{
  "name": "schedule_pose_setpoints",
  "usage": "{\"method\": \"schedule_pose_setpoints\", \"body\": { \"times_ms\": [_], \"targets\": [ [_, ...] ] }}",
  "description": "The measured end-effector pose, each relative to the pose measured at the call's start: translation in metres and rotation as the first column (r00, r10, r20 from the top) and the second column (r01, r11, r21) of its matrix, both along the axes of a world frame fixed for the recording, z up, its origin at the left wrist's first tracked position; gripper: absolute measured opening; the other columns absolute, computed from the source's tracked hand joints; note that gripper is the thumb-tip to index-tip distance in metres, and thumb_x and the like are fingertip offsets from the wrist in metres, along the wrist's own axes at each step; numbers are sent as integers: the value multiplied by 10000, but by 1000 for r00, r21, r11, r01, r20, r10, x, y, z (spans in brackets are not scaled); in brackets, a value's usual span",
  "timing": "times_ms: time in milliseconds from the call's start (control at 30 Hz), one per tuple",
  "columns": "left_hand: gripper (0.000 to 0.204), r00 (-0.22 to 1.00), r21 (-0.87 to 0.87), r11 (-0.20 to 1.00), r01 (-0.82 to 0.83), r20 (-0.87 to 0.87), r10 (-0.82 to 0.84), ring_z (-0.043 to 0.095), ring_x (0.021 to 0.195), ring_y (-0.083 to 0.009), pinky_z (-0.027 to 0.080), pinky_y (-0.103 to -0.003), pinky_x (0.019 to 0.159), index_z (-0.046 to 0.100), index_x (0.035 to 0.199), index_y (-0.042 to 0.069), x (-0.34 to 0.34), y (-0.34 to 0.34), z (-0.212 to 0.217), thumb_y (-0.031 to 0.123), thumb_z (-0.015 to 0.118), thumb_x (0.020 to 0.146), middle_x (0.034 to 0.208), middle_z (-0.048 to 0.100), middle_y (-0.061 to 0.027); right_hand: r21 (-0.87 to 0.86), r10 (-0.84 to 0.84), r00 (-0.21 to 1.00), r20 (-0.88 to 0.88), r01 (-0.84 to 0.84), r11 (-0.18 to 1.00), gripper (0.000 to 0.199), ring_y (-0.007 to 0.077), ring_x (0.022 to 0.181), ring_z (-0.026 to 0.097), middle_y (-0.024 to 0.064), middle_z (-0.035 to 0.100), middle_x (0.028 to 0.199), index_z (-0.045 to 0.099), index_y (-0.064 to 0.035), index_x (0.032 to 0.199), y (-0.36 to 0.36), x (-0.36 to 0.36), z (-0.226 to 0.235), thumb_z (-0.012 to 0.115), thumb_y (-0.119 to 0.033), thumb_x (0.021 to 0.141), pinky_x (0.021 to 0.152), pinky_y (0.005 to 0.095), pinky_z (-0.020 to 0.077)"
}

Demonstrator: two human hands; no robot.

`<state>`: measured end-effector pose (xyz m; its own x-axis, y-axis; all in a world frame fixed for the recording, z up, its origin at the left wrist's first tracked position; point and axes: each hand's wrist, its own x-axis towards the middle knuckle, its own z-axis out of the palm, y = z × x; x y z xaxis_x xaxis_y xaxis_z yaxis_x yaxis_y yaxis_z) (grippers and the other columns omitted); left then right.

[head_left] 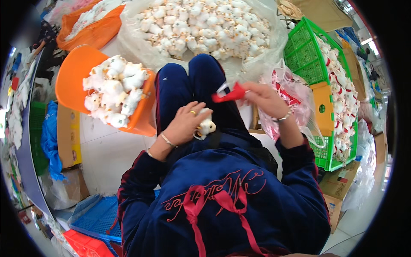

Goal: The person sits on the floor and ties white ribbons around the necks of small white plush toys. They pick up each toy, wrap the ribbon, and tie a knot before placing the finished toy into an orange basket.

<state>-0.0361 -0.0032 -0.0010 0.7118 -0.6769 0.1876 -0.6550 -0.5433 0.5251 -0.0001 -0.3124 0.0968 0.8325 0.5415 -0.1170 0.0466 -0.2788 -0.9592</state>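
Packages: a yellow cardboard box (68,137) stands at the left on the floor, just beside the orange basin. A brown carton (338,190) with a red-and-white label sits at lower right, below the green crate. A clear plastic bag (295,107) of small red-and-white pieces lies beside the person's right knee, against the crate.

Containers: the orange basin (75,70) at the left, tilted, holds a heap of small white plush toys (114,90). A large clear plastic sack (257,60) ahead of the knees is filled with the same white toys. The green lattice crate (306,55) at the right holds white toys with red trim (340,92). An orange bag (96,30) at upper left also holds white toys. A blue crate (96,218) and a red crate (85,246) lie at lower left.

Hands: the left hand (184,124) is clasped around one small white plush toy (206,126), held over the lap. The right hand (265,98) pinches a small red cloth piece (231,94) between fingertips, above the right thigh, near the toy but apart from it.
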Motion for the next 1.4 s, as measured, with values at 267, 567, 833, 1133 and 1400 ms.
{"method": "schedule_pose_setpoints", "body": {
  "times_ms": [267, 567, 833, 1133, 1400],
  "targets": [
    [313, 767, -573, 687, -447, -641, -35, 598, 1157, -128, 502, -303, 984, 625, 1248, -22, 14, 7, 42, -28, 522, 953, 1267, 628, -76, 199, 209, 942, -263, -159, 967, 249, 73, 908, 659, 14, 721, 1014, 651, -33, 1206, 47, -5, -19, 499, -174, 1068, 791, 241, 497],
    [178, 450, -432, 734, -524, -872, -192, 615, 722, -20, 462, -153, 578, 649, 1145, 48, 17, -8, 38, 158, 635, 1007, 944, 702, 14, 165, -24, 955, -296, 75, 983, 226, 119, 802, 691, 44, 712, 951, 658, -5, 1119, 60, 0, -23, 521, -177, 1068, 713, 260, 530],
    [112, 535, -505, 416, -756, -843, -50, 491, 535, -54, 405, -191, 504, 644, 1101, 44, 28, 22, 41, 121, 618, 1024, 738, 615, 10, -187, -367, 857, 363, 453, 872, 164, 172, 680, 610, 94, 647, 873, 669, -22, 1018, 61, 3, -37, 710, -153, 927, 635, 315, 500],
    [148, 533, -416, 509, -754, -840, 103, 510, 582, 17, 368, -162, 471, 708, 1081, 29, 25, 15, 43, 143, 678, 991, 804, 671, 45, -541, 283, 925, 254, -107, 834, 405, 351, 1031, 638, 173, 545, 1181, 640, -77, 1111, 108, -40, -58, 800, -272, 794, 870, 424, 545],
    [198, 508, -286, 716, -637, -855, 110, 557, 591, -44, 436, -222, 524, 702, 1064, 1, 2, -5, -5, 164, 689, 953, 713, 648, 7, -76, -11, 979, 205, 27, 997, 327, 183, 920, 595, 87, 545, 1115, 642, -63, 1098, 88, -49, -80, 791, -89, 809, 782, 296, 502]
  ]
}}
